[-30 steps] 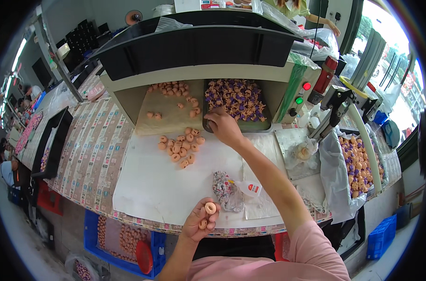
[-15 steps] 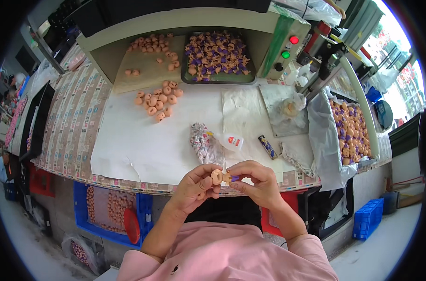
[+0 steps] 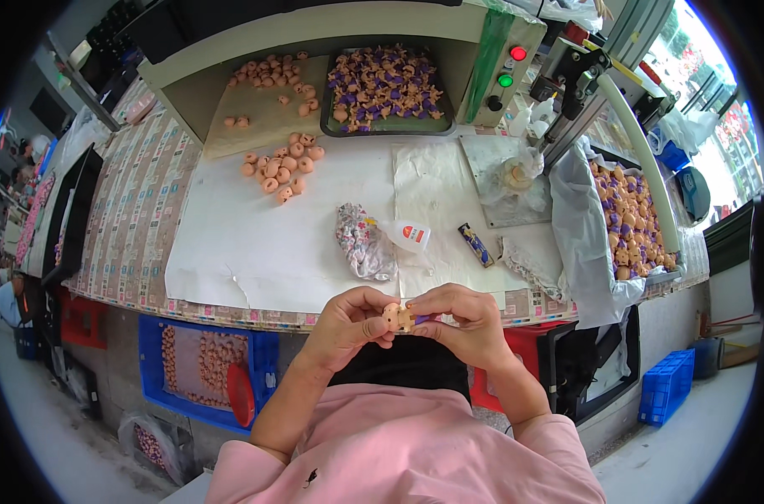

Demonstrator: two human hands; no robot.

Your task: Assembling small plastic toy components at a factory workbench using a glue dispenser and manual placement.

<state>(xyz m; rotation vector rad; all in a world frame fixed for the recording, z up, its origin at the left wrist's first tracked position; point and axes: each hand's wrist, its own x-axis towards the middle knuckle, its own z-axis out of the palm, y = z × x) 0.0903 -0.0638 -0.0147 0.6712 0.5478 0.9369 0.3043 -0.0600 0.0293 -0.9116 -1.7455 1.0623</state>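
Note:
Close to my chest, below the table's front edge, my left hand (image 3: 348,323) pinches a small peach-coloured doll head (image 3: 394,317). My right hand (image 3: 464,322) meets it from the right, holding a small purple piece (image 3: 419,320) against the head. On the white paper sheet (image 3: 231,244) lie several loose peach heads (image 3: 279,163). A dark tray (image 3: 385,81) of purple and peach pieces sits at the back under the shelf, with more peach heads (image 3: 268,74) on the brown board beside it.
A patterned cloth bundle (image 3: 363,242), a small white glue bottle (image 3: 405,235) and a dark lighter-shaped thing (image 3: 475,244) lie mid-table. At right stand a bag-lined bin of finished heads (image 3: 626,220) and a machine with red and green buttons (image 3: 511,67). A blue crate (image 3: 204,363) sits under the table.
A second ago my right hand reached into the back tray while my left held a head low; both hands came together near my chest and now work the head and purple piece.

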